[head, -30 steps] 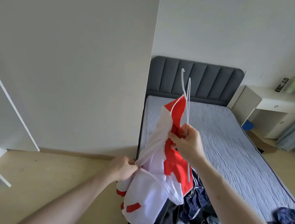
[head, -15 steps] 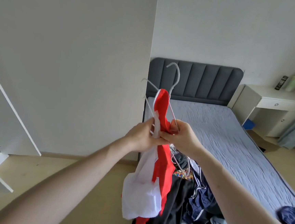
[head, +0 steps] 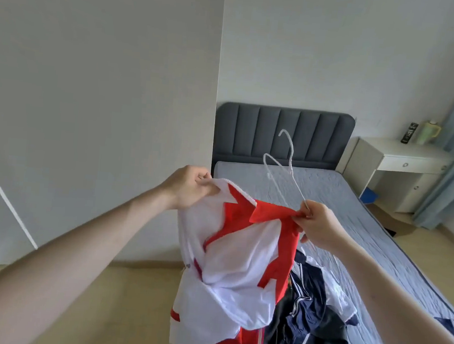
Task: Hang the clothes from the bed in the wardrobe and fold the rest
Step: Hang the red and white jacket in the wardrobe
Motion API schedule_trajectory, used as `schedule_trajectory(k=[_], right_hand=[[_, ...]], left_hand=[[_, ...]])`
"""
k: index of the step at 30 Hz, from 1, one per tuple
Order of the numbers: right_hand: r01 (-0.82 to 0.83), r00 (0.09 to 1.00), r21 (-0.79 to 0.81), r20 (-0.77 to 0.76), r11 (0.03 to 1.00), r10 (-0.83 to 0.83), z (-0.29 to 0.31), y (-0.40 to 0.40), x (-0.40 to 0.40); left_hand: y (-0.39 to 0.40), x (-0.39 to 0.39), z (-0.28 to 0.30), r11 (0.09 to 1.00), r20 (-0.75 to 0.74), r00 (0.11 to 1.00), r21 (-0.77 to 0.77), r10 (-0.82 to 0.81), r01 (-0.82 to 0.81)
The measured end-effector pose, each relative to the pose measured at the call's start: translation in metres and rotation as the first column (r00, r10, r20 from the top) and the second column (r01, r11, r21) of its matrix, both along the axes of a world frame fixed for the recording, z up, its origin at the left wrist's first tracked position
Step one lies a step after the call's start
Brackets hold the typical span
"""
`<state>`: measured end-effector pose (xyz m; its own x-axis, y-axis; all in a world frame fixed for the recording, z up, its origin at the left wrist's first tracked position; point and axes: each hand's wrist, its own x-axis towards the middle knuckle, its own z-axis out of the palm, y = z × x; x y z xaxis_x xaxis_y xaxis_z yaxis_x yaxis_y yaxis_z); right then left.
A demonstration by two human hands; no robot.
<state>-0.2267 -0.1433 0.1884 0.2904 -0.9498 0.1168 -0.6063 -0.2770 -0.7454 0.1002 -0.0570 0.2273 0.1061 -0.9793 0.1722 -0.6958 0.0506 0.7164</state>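
Currently left hand (head: pixel 188 187) pinches the red-and-white zip jacket (head: pixel 237 257) at its collar; right hand (head: pixel 318 225) pinches the opposite collar end plus white wire hangers (head: pixel 286 168). Jacket hangs below both grips, above dark clothes (head: pixel 314 316) on the grey quilted bed (head: pixel 328 189). No legible writing.

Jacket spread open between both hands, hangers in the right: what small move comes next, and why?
Probably slide a hanger arm into the shoulder by the left hand. The jacket is held open at the collar, and the right hand holds two hangers outside it.

Both hands spread a red-and-white jacket (head: pixel 240 255); right hand (head: pixel 318 225) pinches hangers (head: pixel 289 171).
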Motion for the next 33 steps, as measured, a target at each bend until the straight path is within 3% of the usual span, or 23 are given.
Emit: schedule_trajectory(k=[3, 7, 10, 17, 22, 28, 33], right_hand=[[0.006, 0.998, -0.051, -0.056, 0.999, -0.009, 0.012, -0.005, -0.003], [-0.021, 0.997, -0.102, -0.074, 0.995, 0.014, 0.031, -0.002, -0.009], [-0.116, 0.993, -0.095, -0.019, 0.989, 0.115, 0.04, 0.01, -0.016], [-0.274, 0.96, -0.174, 0.012, 0.946, 0.28, 0.056, 0.046, -0.027], [-0.358, 0.931, -0.156, 0.013, 0.921, 0.365, 0.062, 0.05, -0.021], [-0.385, 0.92, -0.207, -0.002, 0.899, 0.393, 0.056, 0.045, 0.007], [-0.291, 0.945, -0.253, 0.072, 0.923, 0.318, 0.04, 0.046, 0.045]], left_hand=[[-0.004, -0.002, 0.021, 0.986, -0.007, 0.997, 0.144, -0.079, 0.079], [-0.011, 0.003, 0.042, 0.98, -0.267, 0.961, 0.199, 0.073, -0.019], [-0.013, 0.015, 0.05, 0.976, -0.299, 0.937, 0.169, 0.182, -0.136], [-0.015, 0.054, 0.053, 0.955, 0.008, 0.955, 0.002, 0.297, -0.297], [-0.007, 0.067, 0.057, 0.945, 0.176, 0.929, -0.067, 0.326, -0.319], [0.004, 0.055, 0.069, 0.964, 0.225, 0.938, -0.102, 0.262, -0.245], [0.02, 0.027, 0.096, 0.986, 0.309, 0.942, -0.142, 0.133, -0.092]])
